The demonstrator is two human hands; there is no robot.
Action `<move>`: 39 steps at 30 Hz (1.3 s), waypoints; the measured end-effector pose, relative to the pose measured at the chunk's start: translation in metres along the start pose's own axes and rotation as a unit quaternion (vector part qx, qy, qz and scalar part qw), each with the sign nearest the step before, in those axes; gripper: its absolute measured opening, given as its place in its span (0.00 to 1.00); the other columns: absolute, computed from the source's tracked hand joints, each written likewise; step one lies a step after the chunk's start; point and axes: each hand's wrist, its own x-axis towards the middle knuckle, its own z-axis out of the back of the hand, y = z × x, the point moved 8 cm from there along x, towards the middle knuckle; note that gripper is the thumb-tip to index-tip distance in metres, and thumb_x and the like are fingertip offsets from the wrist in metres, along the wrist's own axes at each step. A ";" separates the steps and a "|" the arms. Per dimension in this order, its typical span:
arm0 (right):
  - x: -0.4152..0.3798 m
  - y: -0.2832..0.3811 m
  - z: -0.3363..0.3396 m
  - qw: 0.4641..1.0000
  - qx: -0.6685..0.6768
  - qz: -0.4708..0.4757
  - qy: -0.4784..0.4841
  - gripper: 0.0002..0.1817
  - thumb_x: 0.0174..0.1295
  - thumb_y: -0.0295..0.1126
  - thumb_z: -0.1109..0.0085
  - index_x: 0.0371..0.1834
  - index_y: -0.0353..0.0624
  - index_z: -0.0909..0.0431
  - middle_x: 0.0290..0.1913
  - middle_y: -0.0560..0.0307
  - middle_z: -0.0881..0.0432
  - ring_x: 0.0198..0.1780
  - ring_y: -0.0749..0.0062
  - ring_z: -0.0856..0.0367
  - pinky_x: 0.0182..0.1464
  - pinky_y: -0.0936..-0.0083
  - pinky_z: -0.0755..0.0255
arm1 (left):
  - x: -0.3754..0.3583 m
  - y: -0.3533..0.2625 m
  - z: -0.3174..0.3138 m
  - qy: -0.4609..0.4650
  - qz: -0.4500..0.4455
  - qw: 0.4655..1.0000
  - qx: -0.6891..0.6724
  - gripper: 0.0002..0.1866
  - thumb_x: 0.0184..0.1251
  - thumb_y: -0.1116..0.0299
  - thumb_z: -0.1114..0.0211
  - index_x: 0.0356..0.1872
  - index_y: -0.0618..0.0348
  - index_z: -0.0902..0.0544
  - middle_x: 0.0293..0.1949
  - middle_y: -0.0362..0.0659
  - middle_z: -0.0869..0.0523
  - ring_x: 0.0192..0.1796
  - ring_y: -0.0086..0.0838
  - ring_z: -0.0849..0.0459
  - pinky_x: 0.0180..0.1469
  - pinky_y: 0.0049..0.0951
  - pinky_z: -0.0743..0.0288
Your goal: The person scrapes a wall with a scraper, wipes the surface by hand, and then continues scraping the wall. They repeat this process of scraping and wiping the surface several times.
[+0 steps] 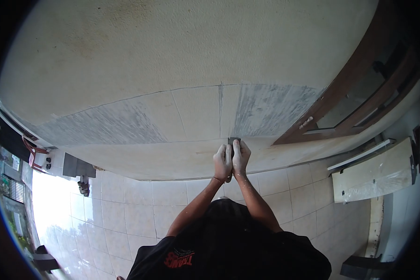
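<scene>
My left hand (222,160) and my right hand (240,156) are side by side at the wall, both coated in whitish dust. Their fingers are closed around a scraper (234,140), whose flat grey end shows above the fingertips. Most of the tool is hidden by the hands, and a darker end seems to poke out beneath them. That flat end is at the lower border of a marked-off band on the cream wall (200,51). Rough grey patches lie left (112,122) and right (270,109) of a cream stretch in the band.
A brown-framed glass door (345,109) is on the right. Beyond it, a cream panel (373,172) partly wrapped in plastic leans by the wall. Pale tiles (172,191) cover the floor. A reddish chair (34,151) and a grey object (79,165) stand at the left.
</scene>
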 end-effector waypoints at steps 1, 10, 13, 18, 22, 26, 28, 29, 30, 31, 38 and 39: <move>-0.003 0.007 0.000 1.000 0.006 -0.021 0.002 0.19 0.72 0.33 0.45 0.20 0.40 0.33 0.22 0.71 0.34 0.28 0.87 0.39 0.28 0.81 0.42 | 0.005 -0.012 0.001 0.001 0.005 1.000 -0.008 0.16 0.77 0.67 0.47 0.28 0.67 0.29 0.19 0.48 0.30 0.26 0.22 0.37 0.27 0.32 0.35; 0.008 0.024 -0.001 0.998 -0.049 0.026 -0.008 0.17 0.72 0.32 0.46 0.22 0.39 0.30 0.23 0.70 0.31 0.28 0.87 0.38 0.29 0.80 0.40 | 0.011 -0.027 0.000 0.014 0.013 0.999 -0.032 0.15 0.77 0.68 0.48 0.28 0.67 0.30 0.20 0.46 0.33 0.29 0.18 0.36 0.27 0.30 0.36; 0.018 0.078 -0.013 1.000 0.023 -0.005 0.015 0.18 0.72 0.33 0.47 0.21 0.41 0.31 0.24 0.70 0.30 0.28 0.87 0.37 0.29 0.80 0.40 | 0.026 -0.073 0.001 0.015 0.001 0.996 -0.087 0.15 0.77 0.68 0.48 0.28 0.66 0.31 0.19 0.45 0.33 0.29 0.18 0.37 0.27 0.29 0.36; 0.001 0.004 0.001 1.000 -0.001 0.000 0.002 0.16 0.71 0.32 0.47 0.24 0.37 0.28 0.24 0.69 0.28 0.29 0.85 0.35 0.30 0.81 0.38 | 0.003 -0.012 -0.002 0.014 0.030 0.999 -0.024 0.16 0.76 0.68 0.47 0.27 0.67 0.31 0.19 0.44 0.33 0.29 0.17 0.36 0.27 0.30 0.36; 0.008 0.055 -0.010 0.999 0.001 -0.035 0.001 0.17 0.72 0.32 0.47 0.23 0.38 0.29 0.23 0.70 0.31 0.28 0.86 0.37 0.29 0.79 0.40 | 0.011 -0.042 0.004 0.006 0.023 0.999 -0.041 0.16 0.76 0.69 0.47 0.27 0.67 0.31 0.19 0.44 0.32 0.29 0.17 0.36 0.27 0.30 0.36; 0.016 0.065 -0.011 1.000 0.025 0.002 0.000 0.17 0.72 0.31 0.47 0.22 0.38 0.29 0.23 0.70 0.31 0.29 0.87 0.37 0.29 0.81 0.40 | 0.024 -0.057 0.000 0.014 0.021 0.998 -0.057 0.15 0.76 0.68 0.47 0.27 0.68 0.30 0.19 0.44 0.32 0.29 0.18 0.36 0.27 0.31 0.36; 0.006 0.034 -0.005 1.000 0.012 -0.004 -0.009 0.18 0.72 0.31 0.47 0.21 0.38 0.30 0.23 0.70 0.31 0.29 0.87 0.37 0.29 0.80 0.41 | 0.009 -0.028 0.000 0.007 0.020 0.999 -0.037 0.15 0.76 0.69 0.47 0.27 0.68 0.30 0.20 0.44 0.31 0.29 0.19 0.35 0.27 0.31 0.36; 0.002 0.020 -0.001 1.000 0.001 -0.003 -0.009 0.18 0.72 0.31 0.47 0.21 0.38 0.30 0.23 0.70 0.31 0.29 0.86 0.37 0.29 0.80 0.41 | 0.004 -0.017 0.000 0.019 0.052 0.998 -0.031 0.15 0.75 0.69 0.47 0.28 0.68 0.30 0.20 0.46 0.31 0.29 0.19 0.35 0.28 0.31 0.35; 0.002 0.013 0.002 1.000 -0.011 -0.002 -0.009 0.18 0.72 0.31 0.46 0.21 0.38 0.30 0.23 0.70 0.31 0.29 0.86 0.37 0.29 0.80 0.41 | 0.009 -0.030 0.002 0.014 0.035 0.999 -0.030 0.15 0.75 0.69 0.47 0.28 0.68 0.30 0.20 0.46 0.31 0.29 0.20 0.35 0.28 0.31 0.35; 0.007 0.028 -0.002 1.000 0.000 -0.015 -0.011 0.18 0.71 0.31 0.46 0.21 0.37 0.30 0.23 0.69 0.31 0.28 0.85 0.37 0.29 0.79 0.40 | 0.018 -0.051 0.005 0.010 0.018 0.999 -0.029 0.15 0.75 0.69 0.47 0.28 0.68 0.30 0.20 0.47 0.31 0.29 0.20 0.35 0.29 0.30 0.35; 0.009 0.066 -0.008 0.999 0.012 -0.030 -0.033 0.16 0.71 0.33 0.46 0.24 0.37 0.26 0.25 0.68 0.27 0.30 0.85 0.33 0.32 0.79 0.37 | 0.017 -0.059 0.003 0.017 0.008 0.999 -0.042 0.13 0.75 0.69 0.47 0.30 0.68 0.30 0.21 0.51 0.29 0.29 0.21 0.36 0.29 0.31 0.34; 0.008 0.072 -0.012 0.999 0.017 -0.016 -0.042 0.16 0.71 0.33 0.46 0.25 0.36 0.25 0.25 0.67 0.26 0.29 0.85 0.33 0.31 0.79 0.37 | 0.019 -0.068 0.006 0.014 0.003 0.999 -0.036 0.13 0.75 0.69 0.46 0.30 0.68 0.29 0.21 0.54 0.28 0.28 0.23 0.36 0.28 0.33 0.33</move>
